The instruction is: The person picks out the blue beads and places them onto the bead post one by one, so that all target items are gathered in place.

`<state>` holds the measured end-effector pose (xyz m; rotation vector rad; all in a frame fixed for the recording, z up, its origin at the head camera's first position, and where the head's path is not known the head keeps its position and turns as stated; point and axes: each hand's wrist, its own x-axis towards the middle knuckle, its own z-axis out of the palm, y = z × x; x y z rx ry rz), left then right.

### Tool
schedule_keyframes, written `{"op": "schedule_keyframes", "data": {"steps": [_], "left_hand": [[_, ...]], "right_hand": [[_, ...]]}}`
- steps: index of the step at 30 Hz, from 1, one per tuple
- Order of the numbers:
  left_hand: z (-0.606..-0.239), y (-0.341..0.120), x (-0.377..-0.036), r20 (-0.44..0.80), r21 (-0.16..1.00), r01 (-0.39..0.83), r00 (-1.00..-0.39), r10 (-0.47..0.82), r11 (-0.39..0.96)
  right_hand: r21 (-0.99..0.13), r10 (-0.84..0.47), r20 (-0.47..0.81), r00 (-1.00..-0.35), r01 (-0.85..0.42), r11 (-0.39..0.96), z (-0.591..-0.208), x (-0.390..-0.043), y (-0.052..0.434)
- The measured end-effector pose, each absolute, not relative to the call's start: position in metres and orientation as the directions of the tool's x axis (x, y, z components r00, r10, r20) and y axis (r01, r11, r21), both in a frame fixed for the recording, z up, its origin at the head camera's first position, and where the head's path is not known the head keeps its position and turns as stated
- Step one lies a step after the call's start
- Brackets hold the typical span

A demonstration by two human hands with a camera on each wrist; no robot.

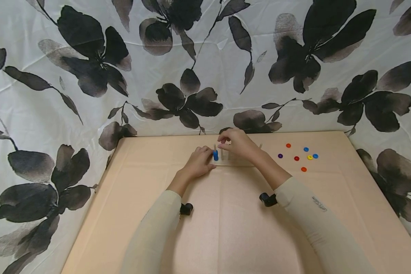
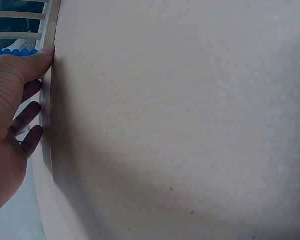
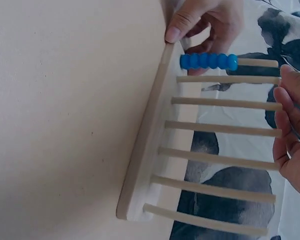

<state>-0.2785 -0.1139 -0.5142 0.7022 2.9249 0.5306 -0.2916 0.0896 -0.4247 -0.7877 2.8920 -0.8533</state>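
Note:
A wooden peg board (image 1: pixel 233 164) (image 3: pixel 145 150) with several upright pegs stands at the far middle of the table. A stack of blue rings (image 1: pixel 215 155) (image 3: pixel 208 61) sits on its leftmost peg, down near the base. My left hand (image 1: pixel 200 161) (image 2: pixel 10 115) grips the left end of the base, thumb on the front edge and fingers behind. My right hand (image 1: pixel 236 144) (image 3: pixel 295 135) hovers at the tops of the neighbouring pegs; thumb and fingers are apart and nothing shows between them.
Several loose rings lie right of the board: orange (image 1: pixel 288 145), blue (image 1: pixel 306 149), purple (image 1: pixel 280 156), red (image 1: pixel 296 158), yellow (image 1: pixel 309 157). The beige table (image 1: pixel 226 228) is backed by a flowered cloth (image 1: pixel 89 76).

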Motion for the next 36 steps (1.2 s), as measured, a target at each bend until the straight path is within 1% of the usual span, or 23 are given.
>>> {"op": "schedule_keyframes", "data": {"steps": [6, 11, 16, 24, 29, 36], "left_hand": [[-0.515, -0.115, -0.279, -0.009, 0.352, 0.421, -0.892, 0.453, 0.836], [-0.516, -0.115, -0.278, -0.006, 0.358, 0.418, -0.893, 0.45, 0.835], [-0.518, -0.115, -0.278, -0.006, 0.362, 0.419, -0.892, 0.451, 0.833], [-0.519, -0.115, -0.28, 0.002, 0.358, 0.424, -0.891, 0.453, 0.832], [-0.519, -0.113, -0.282, 0.001, 0.358, 0.42, -0.893, 0.449, 0.834], [-0.518, -0.111, -0.284, -0.004, 0.355, 0.406, -0.9, 0.436, 0.842]], "right_hand": [[-0.543, -0.453, 0.172, -0.875, -0.468, 0.697, -0.42, -0.284, 0.11], [-0.569, -0.388, 0.191, -0.902, -0.424, 0.705, -0.418, -0.275, 0.134], [-0.584, -0.318, 0.229, -0.92, -0.391, 0.711, -0.419, -0.265, 0.165], [-0.565, -0.23, 0.264, -0.937, -0.344, 0.75, -0.433, -0.259, 0.223], [-0.564, -0.182, 0.249, -0.951, -0.296, 0.771, -0.444, -0.26, 0.255], [-0.583, -0.103, 0.151, -0.983, -0.173, 0.793, -0.458, -0.263, 0.295]]}}
